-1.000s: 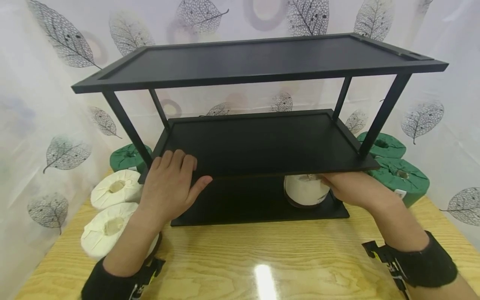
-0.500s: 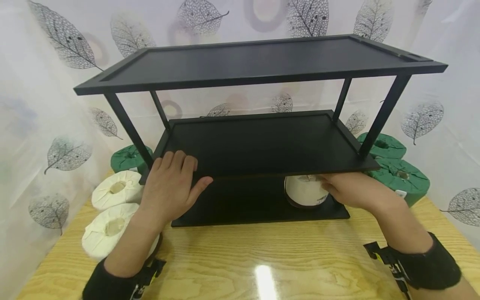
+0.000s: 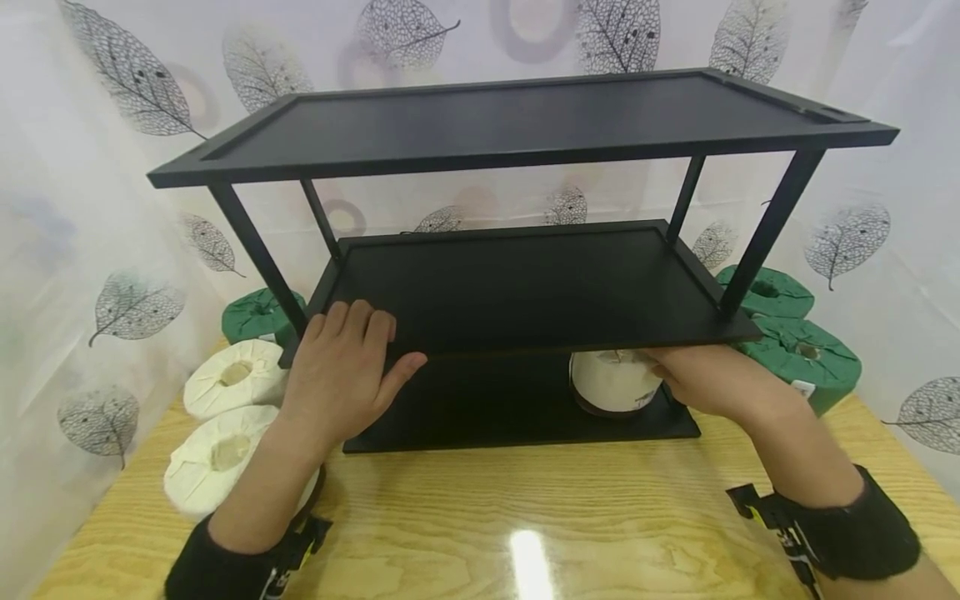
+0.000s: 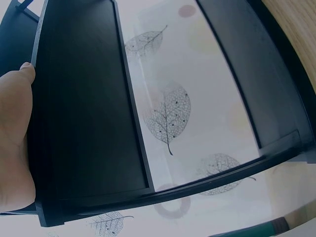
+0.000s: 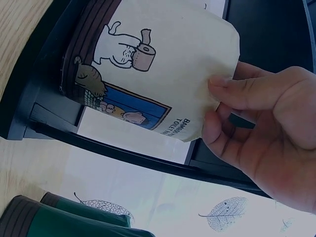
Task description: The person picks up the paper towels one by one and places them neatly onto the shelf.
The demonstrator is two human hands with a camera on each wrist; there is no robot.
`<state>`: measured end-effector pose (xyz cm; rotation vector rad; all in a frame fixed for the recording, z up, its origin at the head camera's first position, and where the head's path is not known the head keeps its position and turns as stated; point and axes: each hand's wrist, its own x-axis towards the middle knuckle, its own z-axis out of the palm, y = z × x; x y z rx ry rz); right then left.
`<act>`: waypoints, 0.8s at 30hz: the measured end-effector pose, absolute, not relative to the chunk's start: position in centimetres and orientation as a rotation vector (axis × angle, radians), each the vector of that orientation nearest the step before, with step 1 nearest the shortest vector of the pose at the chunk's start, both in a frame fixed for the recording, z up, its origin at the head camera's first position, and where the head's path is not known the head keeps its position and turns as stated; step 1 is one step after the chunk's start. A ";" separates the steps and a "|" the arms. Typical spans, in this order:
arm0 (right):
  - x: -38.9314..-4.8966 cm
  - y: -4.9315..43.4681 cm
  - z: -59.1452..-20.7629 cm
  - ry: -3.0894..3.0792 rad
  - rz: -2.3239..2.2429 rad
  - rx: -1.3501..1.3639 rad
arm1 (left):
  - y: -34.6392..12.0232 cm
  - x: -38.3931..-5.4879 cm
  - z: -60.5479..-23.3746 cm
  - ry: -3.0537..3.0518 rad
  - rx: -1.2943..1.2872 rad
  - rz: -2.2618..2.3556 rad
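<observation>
A black rack with three levels stands before me. My left hand [image 3: 341,375] grips the front edge of its middle shelf [image 3: 502,287] near the left post, fingers bent over the top. In the left wrist view the thumb [image 4: 28,74] lies at that edge. My right hand [image 3: 697,379] reaches beneath the middle shelf and pinches a cream paper-wrapped toilet roll [image 3: 611,382], over the right part of the bottom shelf [image 3: 480,408]. Up close, the right wrist view shows thumb and fingertips at one end of the roll [image 5: 173,64], with printed cartoon cats on its wrapper.
Two cream-wrapped rolls [image 3: 236,379] and a green one [image 3: 258,315] stand left of the rack. More green rolls [image 3: 806,358] stand at its right. The top shelf [image 3: 510,121] overhangs the work, and a leaf-patterned curtain [image 3: 465,33] hangs behind.
</observation>
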<state>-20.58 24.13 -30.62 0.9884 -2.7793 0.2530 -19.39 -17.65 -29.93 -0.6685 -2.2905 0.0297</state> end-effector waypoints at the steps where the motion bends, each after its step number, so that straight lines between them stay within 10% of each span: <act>1: -20.6 24.1 -30.7 -2.767 0.258 0.992 | -17.7 -19.4 -29.9 -2.289 -0.668 0.030; 24: -20.2 23.3 -30.4 -2.831 0.262 0.940 | -17.6 -19.4 -30.0 -2.280 -0.671 0.026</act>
